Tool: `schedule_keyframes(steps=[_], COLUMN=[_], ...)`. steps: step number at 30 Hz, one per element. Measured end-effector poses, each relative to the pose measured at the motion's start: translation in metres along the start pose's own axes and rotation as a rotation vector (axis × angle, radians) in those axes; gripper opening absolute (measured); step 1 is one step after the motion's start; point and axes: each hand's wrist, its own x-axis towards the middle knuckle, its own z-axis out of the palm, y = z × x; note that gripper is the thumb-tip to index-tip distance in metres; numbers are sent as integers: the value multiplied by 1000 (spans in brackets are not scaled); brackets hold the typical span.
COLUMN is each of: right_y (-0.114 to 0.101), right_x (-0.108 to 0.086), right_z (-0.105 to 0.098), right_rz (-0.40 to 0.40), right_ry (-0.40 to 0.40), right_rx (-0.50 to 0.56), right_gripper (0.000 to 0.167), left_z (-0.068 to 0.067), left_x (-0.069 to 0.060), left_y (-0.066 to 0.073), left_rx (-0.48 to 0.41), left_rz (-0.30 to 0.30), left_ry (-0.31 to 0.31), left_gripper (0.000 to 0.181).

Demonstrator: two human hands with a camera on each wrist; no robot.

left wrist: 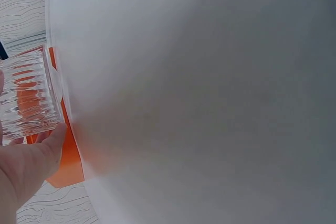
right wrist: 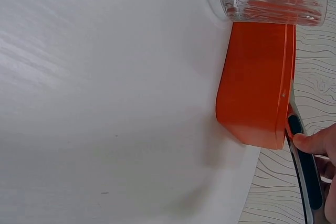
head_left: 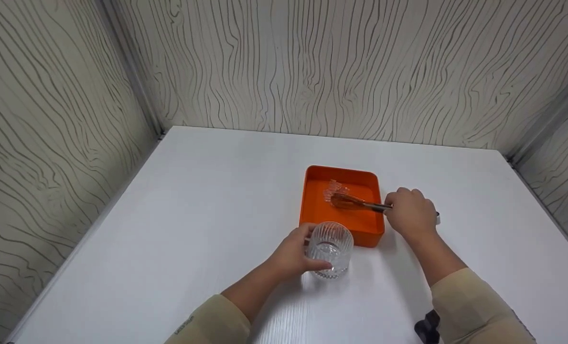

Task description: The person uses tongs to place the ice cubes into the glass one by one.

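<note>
A clear ribbed glass [head_left: 331, 248] stands upright on the white table, just in front of a shallow orange box [head_left: 362, 239]. My left hand [head_left: 291, 255] grips this glass from the left, thumb at the front and fingers round the back. In my right hand [head_left: 412, 215], at the box's right side, is a whisk [head_left: 350, 202]. Its wire head is inside the box, and its dark handle [right wrist: 310, 174] runs out over the right rim. Small clear ridged pieces [head_left: 335, 190] lie in the box by the whisk head; their kind is unclear.
The white table [head_left: 207, 205] meets wood-grain patterned walls [head_left: 284, 71] at the back and both sides. A black object [head_left: 427, 327], partly out of frame, shows beside the right sleeve at the near edge.
</note>
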Motion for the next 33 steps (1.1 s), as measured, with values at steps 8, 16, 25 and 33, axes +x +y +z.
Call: schedule_keyframes(steps=[8, 16, 25, 33], right_y=[2, -4, -7, -2], right_x=[-2, -2, -1, -4], right_z=[0, 5, 6, -1], right_rz=[-46, -44, -37, -15], right_ry=[64, 51, 39, 36], right_rx=[-9, 7, -7, 20], right_gripper=[10, 11, 14, 11], left_z=[-2, 0, 1, 0], left_x=[-1, -1, -1, -2], left_y=[1, 0, 1, 2], left_rx=[0, 5, -12, -14], left_rz=[17, 1, -7, -24], left_ry=[-5, 1, 0, -1], left_gripper=[74, 73, 72, 73])
